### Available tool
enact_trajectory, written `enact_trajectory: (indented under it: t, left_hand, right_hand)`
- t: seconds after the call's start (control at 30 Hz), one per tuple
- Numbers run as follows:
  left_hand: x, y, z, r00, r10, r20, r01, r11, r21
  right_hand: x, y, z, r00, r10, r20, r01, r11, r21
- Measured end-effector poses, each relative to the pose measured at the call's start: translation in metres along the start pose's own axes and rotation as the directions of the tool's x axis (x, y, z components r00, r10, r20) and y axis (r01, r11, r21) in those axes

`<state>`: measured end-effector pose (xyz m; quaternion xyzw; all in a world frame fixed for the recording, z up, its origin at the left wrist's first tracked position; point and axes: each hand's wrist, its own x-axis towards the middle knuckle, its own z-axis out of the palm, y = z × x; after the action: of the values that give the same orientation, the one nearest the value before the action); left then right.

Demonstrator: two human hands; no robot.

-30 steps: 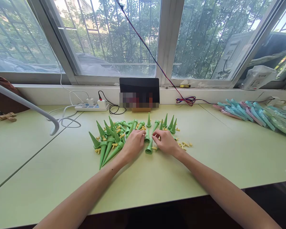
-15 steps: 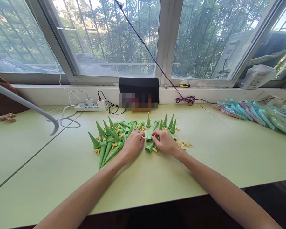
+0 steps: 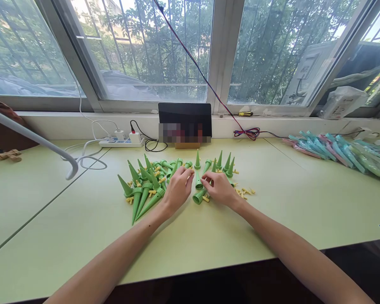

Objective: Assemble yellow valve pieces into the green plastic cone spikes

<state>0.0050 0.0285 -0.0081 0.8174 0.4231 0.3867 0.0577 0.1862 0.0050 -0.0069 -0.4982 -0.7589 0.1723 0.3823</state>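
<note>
Green spikes (image 3: 136, 204): most crowd beside my left hand (image 3: 180, 185), some upright, some lying; a few stand beyond my right hand (image 3: 220, 188).
Middle spike (image 3: 199, 181): lies between my two hands, open end toward me.
Left fingertips: curled in to the thumb, a yellowish bit (image 3: 193, 171) there; whether pinched, I can't tell.
Right fingertips: drawn together, against or just beside the middle spike; I can't tell which.
Yellow fittings (image 3: 245, 192): scattered on the table (image 3: 202, 240), right of my right hand.

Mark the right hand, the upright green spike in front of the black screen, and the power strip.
Right hand (image 3: 221, 188): head view, on its back.
Upright green spike (image 3: 197, 161): head view, middle of cone.
Power strip (image 3: 122, 145): head view, front casing.
</note>
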Motion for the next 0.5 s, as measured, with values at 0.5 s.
enact_trajectory:
  t: [0.5]
  left_hand:
    - [-0.0032,0.0097,0.0003,0.987,0.145,-0.069,-0.153,0.979,-0.137]
  right_hand:
    - [-0.001,-0.0105,-0.0038,0.997,-0.071,-0.006,0.071,0.989,0.131]
